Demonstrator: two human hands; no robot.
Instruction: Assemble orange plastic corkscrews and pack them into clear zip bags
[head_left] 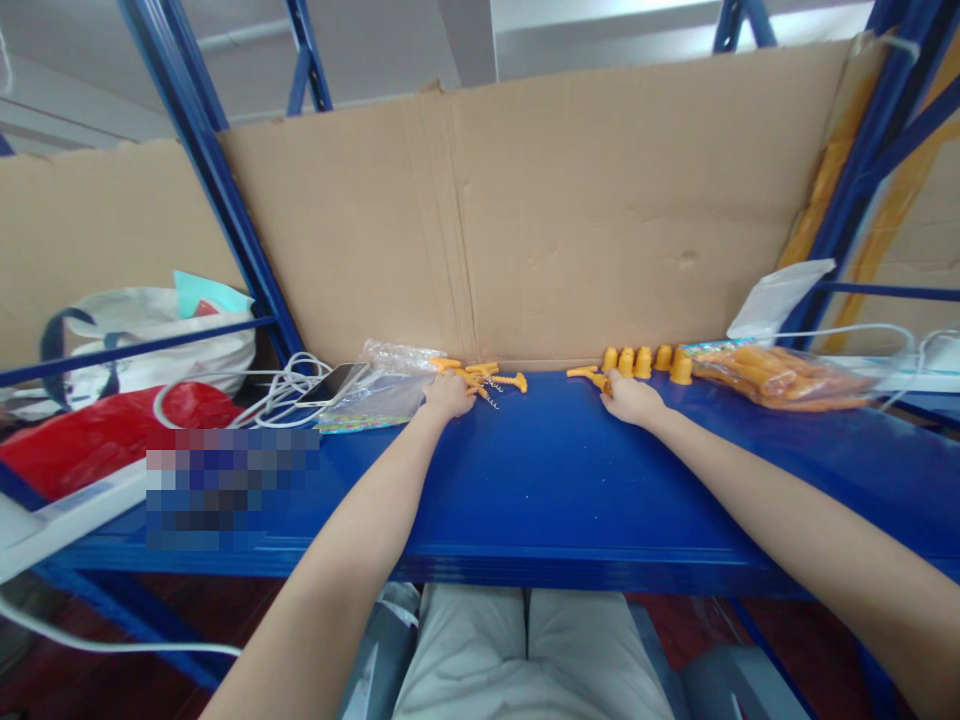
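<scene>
Orange corkscrews (515, 381) lie out at the left hand (448, 394), its grip unclear, while the right hand (631, 398) pinches a handle piece (583, 372) near standing cups (643, 362), other parts (784, 372) still bagged rightward.

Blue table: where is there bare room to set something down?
The middle of the blue table, between the left forearm and right forearm. Crowded along the back: orange pieces by the left hand, orange cups by the right hand, a filled bag farther right.

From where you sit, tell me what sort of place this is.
Probably a makeshift workstation in a storeroom or workshop: a blue tabletop with metal rack posts, a cardboard sheet behind, and small orange plastic parts.
</scene>
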